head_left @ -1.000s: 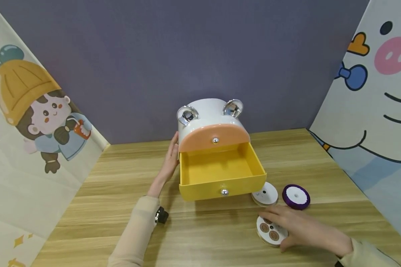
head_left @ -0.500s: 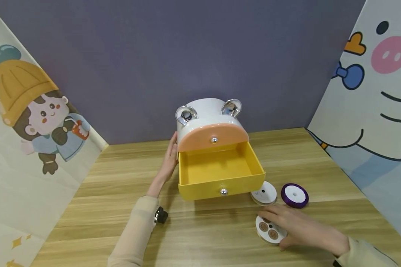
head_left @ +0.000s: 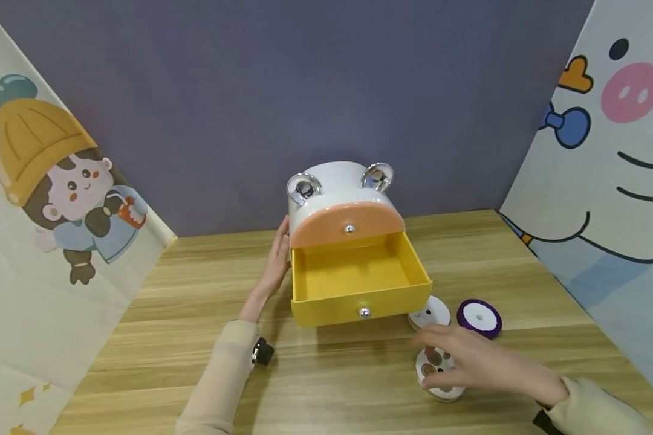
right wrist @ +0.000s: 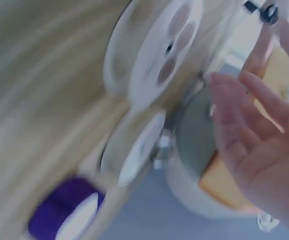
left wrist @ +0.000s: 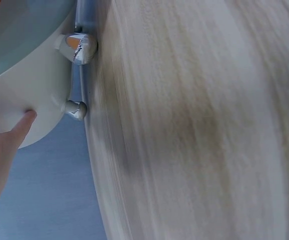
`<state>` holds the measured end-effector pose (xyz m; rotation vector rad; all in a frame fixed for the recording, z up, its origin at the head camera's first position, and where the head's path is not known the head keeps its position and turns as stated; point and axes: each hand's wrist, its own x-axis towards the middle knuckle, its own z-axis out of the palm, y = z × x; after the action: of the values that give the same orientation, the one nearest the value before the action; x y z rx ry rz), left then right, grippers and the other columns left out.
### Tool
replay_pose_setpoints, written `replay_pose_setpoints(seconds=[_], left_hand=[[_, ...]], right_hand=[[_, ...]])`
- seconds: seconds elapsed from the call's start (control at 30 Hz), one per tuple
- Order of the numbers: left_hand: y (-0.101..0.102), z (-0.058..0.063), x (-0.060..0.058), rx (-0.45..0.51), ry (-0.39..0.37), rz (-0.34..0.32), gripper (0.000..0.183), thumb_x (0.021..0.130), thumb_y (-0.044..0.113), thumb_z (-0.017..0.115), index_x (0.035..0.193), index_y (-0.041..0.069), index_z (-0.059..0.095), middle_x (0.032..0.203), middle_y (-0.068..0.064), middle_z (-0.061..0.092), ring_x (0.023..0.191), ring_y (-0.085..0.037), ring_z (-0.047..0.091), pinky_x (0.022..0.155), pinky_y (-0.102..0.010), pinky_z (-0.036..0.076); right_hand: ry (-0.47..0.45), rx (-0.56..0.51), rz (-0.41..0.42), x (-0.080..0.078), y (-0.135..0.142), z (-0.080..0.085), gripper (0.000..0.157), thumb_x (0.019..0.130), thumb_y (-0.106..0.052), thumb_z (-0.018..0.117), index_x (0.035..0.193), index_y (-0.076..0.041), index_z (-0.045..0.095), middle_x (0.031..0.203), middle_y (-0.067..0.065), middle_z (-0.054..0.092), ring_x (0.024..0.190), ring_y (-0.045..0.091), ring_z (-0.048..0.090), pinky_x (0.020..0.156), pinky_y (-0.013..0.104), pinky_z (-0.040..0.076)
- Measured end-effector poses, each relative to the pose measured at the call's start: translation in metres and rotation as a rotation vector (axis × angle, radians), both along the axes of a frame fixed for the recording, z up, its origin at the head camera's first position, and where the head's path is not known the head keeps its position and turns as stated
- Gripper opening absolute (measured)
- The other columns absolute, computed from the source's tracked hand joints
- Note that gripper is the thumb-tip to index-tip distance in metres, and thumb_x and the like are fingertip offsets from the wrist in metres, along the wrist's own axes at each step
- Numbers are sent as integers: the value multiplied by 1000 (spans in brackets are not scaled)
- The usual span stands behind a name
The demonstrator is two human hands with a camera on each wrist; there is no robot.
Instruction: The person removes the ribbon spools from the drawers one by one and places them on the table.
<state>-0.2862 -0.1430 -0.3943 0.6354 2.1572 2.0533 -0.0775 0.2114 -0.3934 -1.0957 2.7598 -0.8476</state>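
Observation:
My left hand (head_left: 276,266) lies with straight fingers against the left side of a white storage box (head_left: 337,181) with silver ears. An orange upper drawer (head_left: 326,226) is closed; below it, a yellow drawer (head_left: 326,313) is pulled out, nothing inside. In the left wrist view a fingertip touches the box's white wall (left wrist: 44,95). My right hand (head_left: 481,362) hovers with parted fingers over a white spool (head_left: 435,360) with brown circles on its face. In the right wrist view, a gap shows between the relaxed fingers (right wrist: 229,110) and that spool.
A second white spool (head_left: 435,311) lies partly behind the drawer's right corner. To its right is a purple ribbon roll (head_left: 464,322) with a white centre. A grey-blue wall (head_left: 250,121) stands behind the wooden table (head_left: 207,284), with printed panels at both sides.
My right hand has lifted off the spool with brown circles, and its thumb has swung left above the spool's face. My left hand and the box have stayed put.

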Motion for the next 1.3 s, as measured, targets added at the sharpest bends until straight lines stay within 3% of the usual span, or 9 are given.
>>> replay_pose_setpoints(seconds=[0.07, 0.17, 0.3, 0.43, 0.73, 1.0, 1.3], left_hand=[[0, 0, -1, 0, 4, -2, 52, 110, 31, 22, 160, 31, 9, 170, -2, 3, 154, -35, 16, 115, -67, 30], [0, -1, -1, 6, 3, -11, 52, 110, 30, 22, 161, 30, 9, 170, -1, 2, 154, -36, 16, 114, -66, 31], [0, -2, -1, 12, -1, -15, 53, 110, 29, 22, 161, 30, 8, 170, -1, 2, 154, -36, 16, 114, -65, 32], [0, -2, -1, 9, -1, -9, 53, 110, 29, 22, 161, 30, 9, 170, -1, 2, 153, -36, 17, 115, -65, 32], [-1, -1, 0, 0, -5, -5, 52, 110, 28, 21, 161, 31, 9, 170, 0, 2, 153, -35, 18, 115, -63, 33], [1, -1, 2, 8, -9, -11, 52, 110, 28, 20, 161, 30, 8, 170, -1, 0, 154, -36, 16, 115, -64, 31], [1, -1, 0, 10, -5, -1, 52, 110, 28, 21, 161, 30, 8, 170, -1, 1, 154, -35, 14, 115, -66, 29]], right_hand=[[-136, -161, 18, 0, -10, 1, 33, 91, -30, 73, 118, -12, 65, 97, -3, 69, 81, -3, 60, 62, 18, 54], [-375, -346, 18, 0, -24, 0, 26, 98, -21, 63, 121, -7, 64, 102, 10, 72, 83, 2, 65, 62, 23, 57], [-691, -470, -59, -4, -41, 2, 34, 105, -24, 50, 128, -1, 59, 118, 22, 67, 87, 13, 67, 69, 28, 60], [-854, -555, -138, -10, -56, 5, 43, 106, -32, 46, 132, 1, 57, 126, 18, 65, 92, 14, 66, 75, 25, 60], [-1033, -744, -193, -23, -74, 12, 51, 104, -42, 46, 130, -1, 59, 114, -3, 71, 87, 6, 64, 75, 18, 56], [-1044, -821, -193, -32, -80, 14, 45, 103, -42, 49, 124, -5, 65, 107, -6, 74, 82, 2, 63, 72, 15, 55], [-1049, -829, -182, -36, -81, 16, 44, 103, -39, 50, 123, -4, 66, 105, -6, 75, 80, 1, 62, 71, 13, 55]])
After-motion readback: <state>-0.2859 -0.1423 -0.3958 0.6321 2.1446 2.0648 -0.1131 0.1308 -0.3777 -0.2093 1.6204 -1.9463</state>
